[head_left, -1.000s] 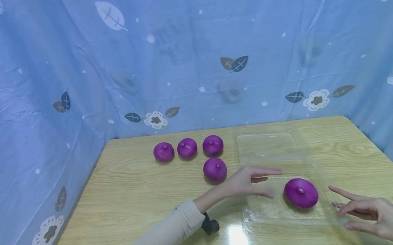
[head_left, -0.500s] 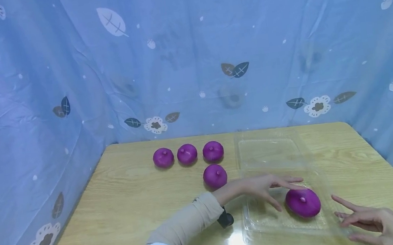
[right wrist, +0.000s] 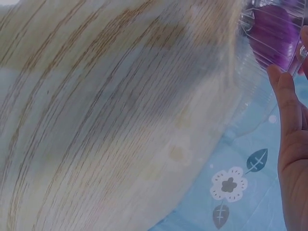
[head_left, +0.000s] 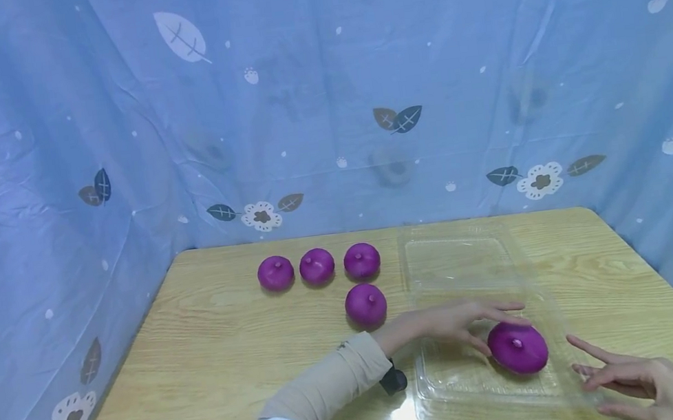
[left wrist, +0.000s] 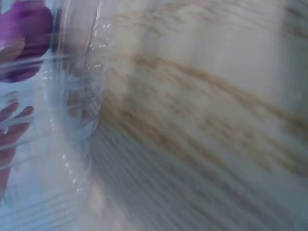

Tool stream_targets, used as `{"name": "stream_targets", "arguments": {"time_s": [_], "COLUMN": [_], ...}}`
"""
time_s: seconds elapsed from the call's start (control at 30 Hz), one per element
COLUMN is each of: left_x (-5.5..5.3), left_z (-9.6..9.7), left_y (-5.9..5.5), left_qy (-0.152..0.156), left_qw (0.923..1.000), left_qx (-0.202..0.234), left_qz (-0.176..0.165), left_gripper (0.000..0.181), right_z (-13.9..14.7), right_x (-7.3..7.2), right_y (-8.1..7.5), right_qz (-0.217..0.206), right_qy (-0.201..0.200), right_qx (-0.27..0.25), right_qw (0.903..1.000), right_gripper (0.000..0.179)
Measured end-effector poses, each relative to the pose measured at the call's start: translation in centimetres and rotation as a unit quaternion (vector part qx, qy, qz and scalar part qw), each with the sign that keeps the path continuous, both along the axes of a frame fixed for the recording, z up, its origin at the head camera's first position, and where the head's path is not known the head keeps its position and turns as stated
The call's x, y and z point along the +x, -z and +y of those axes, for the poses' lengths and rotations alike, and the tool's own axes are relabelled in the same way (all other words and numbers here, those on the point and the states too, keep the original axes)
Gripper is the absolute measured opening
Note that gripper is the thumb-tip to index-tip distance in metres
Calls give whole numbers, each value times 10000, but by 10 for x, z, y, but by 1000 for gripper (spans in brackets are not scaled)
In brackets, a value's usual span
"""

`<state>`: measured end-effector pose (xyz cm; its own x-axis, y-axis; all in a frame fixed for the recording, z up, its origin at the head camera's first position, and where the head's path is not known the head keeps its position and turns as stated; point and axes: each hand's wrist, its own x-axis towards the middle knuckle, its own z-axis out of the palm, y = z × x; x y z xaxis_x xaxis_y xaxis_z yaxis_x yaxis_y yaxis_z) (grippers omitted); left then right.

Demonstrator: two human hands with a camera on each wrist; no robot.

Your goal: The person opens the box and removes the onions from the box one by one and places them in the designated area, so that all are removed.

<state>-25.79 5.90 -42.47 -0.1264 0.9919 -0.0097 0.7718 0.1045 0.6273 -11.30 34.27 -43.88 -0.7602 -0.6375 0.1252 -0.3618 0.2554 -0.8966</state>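
A purple onion (head_left: 518, 347) sits inside the base of a clear plastic clamshell box (head_left: 456, 383), whose lid lies flipped back behind it. My left hand (head_left: 461, 320) reaches over the box from the left. Its thumb meets the onion's left side and its fingers lie on the far side. By the box's right side is my right hand (head_left: 633, 380), fingers extended and holding nothing. In the right wrist view its fingertips appear against the clear wall. The left wrist view shows the onion (left wrist: 26, 36) blurred through the plastic.
Several more purple onions (head_left: 366, 306) stand on the wooden table (head_left: 237, 374) left of the box, most of them in a back row. A black device (head_left: 393, 380) hangs under my left wrist. Blue leaf-print curtain (head_left: 299, 103) closes off the back and sides.
My left hand has moved right and down, from beside the onion in the box onto it. The right hand has stayed by the box's right side. The head view has tilted slightly.
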Motion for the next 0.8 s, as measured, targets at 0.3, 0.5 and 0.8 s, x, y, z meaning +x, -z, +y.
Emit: {"name": "stream_targets", "arguments": {"time_s": [0.3, 0.5, 0.8], "left_x": [9, 15, 15], "left_z": [3, 0, -13], "left_y": [5, 1, -12], "left_qy": [-201, -452, -856], "left_qw": [9994, 9978, 9946], "left_qx": [-120, -330, -71], "left_qz": [-247, -359, -581], "left_gripper": [73, 69, 65], "right_z": [-3, -3, -5], "right_x": [2, 2, 2], "right_y": [-1, -3, -5], "right_qz": [-15, -29, 711], "right_qy": [-91, -91, 56], "right_qx": [-113, -81, 243], "right_qw": [9999, 9999, 9972], "right_gripper": [33, 31, 34]}}
